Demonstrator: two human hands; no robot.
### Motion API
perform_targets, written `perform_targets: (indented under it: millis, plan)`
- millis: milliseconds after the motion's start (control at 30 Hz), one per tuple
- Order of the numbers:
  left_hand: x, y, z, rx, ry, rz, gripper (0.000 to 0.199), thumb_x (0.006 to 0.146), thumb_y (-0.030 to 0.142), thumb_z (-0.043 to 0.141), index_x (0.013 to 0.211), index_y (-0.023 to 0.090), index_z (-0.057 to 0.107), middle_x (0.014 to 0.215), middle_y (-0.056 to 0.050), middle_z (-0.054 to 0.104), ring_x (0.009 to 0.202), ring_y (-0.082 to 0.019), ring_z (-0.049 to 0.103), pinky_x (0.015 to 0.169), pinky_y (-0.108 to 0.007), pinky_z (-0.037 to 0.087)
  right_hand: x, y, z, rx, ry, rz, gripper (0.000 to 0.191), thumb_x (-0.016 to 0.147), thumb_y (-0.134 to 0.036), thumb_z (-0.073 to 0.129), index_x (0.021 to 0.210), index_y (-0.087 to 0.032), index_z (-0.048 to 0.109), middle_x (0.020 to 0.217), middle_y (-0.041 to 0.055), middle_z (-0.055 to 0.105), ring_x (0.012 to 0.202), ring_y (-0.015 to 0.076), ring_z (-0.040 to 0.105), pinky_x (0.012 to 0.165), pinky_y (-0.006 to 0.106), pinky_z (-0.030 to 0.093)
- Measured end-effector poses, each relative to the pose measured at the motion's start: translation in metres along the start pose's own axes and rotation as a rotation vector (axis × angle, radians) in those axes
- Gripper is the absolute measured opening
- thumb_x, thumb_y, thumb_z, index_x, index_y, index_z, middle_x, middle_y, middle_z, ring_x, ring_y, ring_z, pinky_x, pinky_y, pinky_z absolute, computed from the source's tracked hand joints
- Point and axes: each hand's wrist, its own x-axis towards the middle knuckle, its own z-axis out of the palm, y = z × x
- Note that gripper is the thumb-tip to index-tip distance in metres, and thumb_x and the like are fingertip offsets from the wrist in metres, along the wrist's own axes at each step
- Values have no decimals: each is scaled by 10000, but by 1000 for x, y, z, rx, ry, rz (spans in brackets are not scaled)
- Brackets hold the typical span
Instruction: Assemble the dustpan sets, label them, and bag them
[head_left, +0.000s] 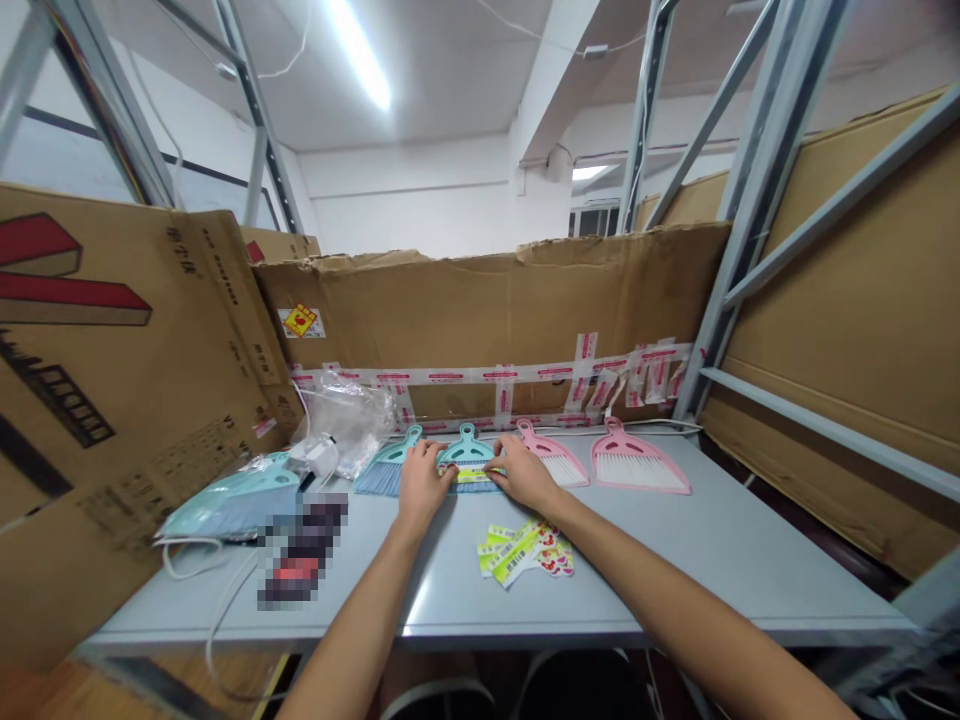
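A small dustpan and brush set [468, 446] in teal with blue bristles lies flat in front of me. Across its bristles is a yellow-green printed label [472, 476]. My left hand [424, 482] pinches the label's left end, its thumb on the edge. At the right end, my right hand [523, 474] grips the label between thumb and fingers. Another teal set [386, 470] lies just left, partly behind my left hand. To the right are a pink set [559, 462] with white bristles, partly behind my right hand, and a second pink set [637, 462].
Loose yellow-green labels [525, 550] are fanned out near my right forearm. On the left lie a plastic-wrapped teal set [232, 500], a clear plastic bag [345, 420], a white cable [217, 620] and a blurred-out dark object [307, 550]. A taped cardboard wall [465, 320] closes the back.
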Motion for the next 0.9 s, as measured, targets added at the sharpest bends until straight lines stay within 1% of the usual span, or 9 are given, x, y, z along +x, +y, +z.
perform_targets:
  millis: [67,133,200,300,400,500,633,733,900]
  plan:
    - [0,4,-3,-16,47,27,268,928,276,775,1194,248,766,1262,-126,699,1191,-363,630,1068,-508,517,-3,-2,-8,28,59,-22,168,1042,-284,739,1148,-239,861,1207,118,659,1151,285,598,981,405,520]
    - [-1,10,-6,-53,83,55,223,983,308,733,1197,253,761,1254,-121,694,1199,-350,626,1085,-500,512,-7,-4,-18,107,65,-64,163,1042,-320,750,1140,-231,845,1156,110,691,1111,280,615,980,409,515]
    - [-3,18,-10,-106,97,74,194,1030,319,677,1194,254,758,1235,-114,697,1199,-330,632,1097,-487,507,-15,-6,-27,246,-35,-140,189,992,-398,826,1081,-232,844,1068,84,736,1056,271,641,967,398,508]
    - [-5,29,-13,-186,69,87,176,1068,296,610,1158,253,755,1194,-98,713,1177,-300,652,1083,-455,512,-29,-13,-35,437,-272,-266,369,828,-526,962,1048,-249,854,1016,48,771,1025,261,668,964,369,499]
    - [-7,35,-13,-224,35,104,171,1072,272,593,1108,249,759,1160,-92,731,1156,-293,656,1053,-442,515,-41,-22,-35,468,-418,-329,506,727,-564,1011,1111,-267,866,1034,43,759,1027,262,657,952,350,499]
    - [-9,37,-12,-231,10,113,173,1066,258,597,1080,247,769,1133,-95,737,1146,-295,654,1039,-436,514,-45,-28,-31,445,-496,-327,489,749,-528,1006,1138,-267,868,1022,42,754,1012,255,654,933,336,494]
    - [-9,37,-9,-239,-8,132,172,1065,255,601,1068,239,772,1108,-91,744,1130,-290,656,1029,-427,511,-42,-28,-24,491,-532,-284,422,823,-485,965,1161,-252,865,1014,42,758,974,235,670,882,309,505]
    - [-10,37,-8,-241,-11,139,157,1065,262,609,1060,233,763,1105,-85,749,1124,-282,658,1023,-425,514,-40,-25,-18,524,-528,-237,409,825,-449,967,1167,-249,866,1016,36,752,942,216,676,857,291,514]
    - [-10,37,-5,-261,-1,140,158,1064,290,607,1049,238,756,1094,-79,747,1108,-277,665,1015,-435,518,-35,-19,-12,465,-418,-165,362,778,-301,1001,1108,-225,872,1030,38,731,942,208,667,862,294,499]
